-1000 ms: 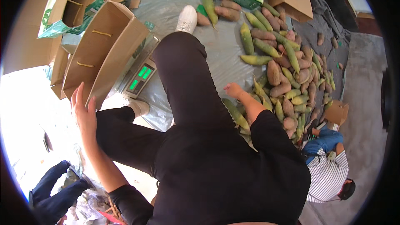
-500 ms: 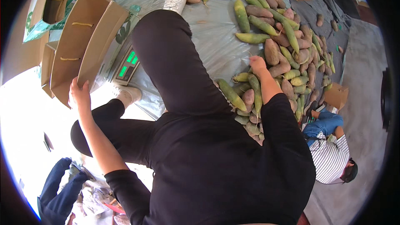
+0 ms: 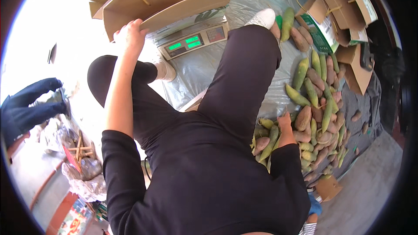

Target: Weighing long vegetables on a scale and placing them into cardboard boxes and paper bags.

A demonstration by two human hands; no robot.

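Note:
My left hand [image 3: 130, 37] grips the near rim of an open cardboard box [image 3: 191, 6] with yellow cord handles. The box rests on a digital scale [image 3: 215, 34] with lit green displays. On the right, my right hand [image 3: 285, 127] is low beside the vegetable pile, its fingers drawn together. A thin strand shows at the fingertips, but what they hold, if anything, cannot be made out. Around that hand lie long green radishes [image 3: 300, 74] and reddish-brown sweet potatoes [image 3: 303, 119].
Clear plastic sheeting [image 3: 248, 82] covers the floor between my legs and the pile. More open cartons [image 3: 337, 4] stand at the far right. Another person's dark-trousered legs [image 3: 32, 109] are at the left, near bagged items [image 3: 89, 169]. A striped sleeve [image 3: 308, 227] shows at lower right.
My view has turned, shifting the box and scale toward the right. My left hand keeps its grip on the box rim. My right hand remains by the pile with its fingers drawn together.

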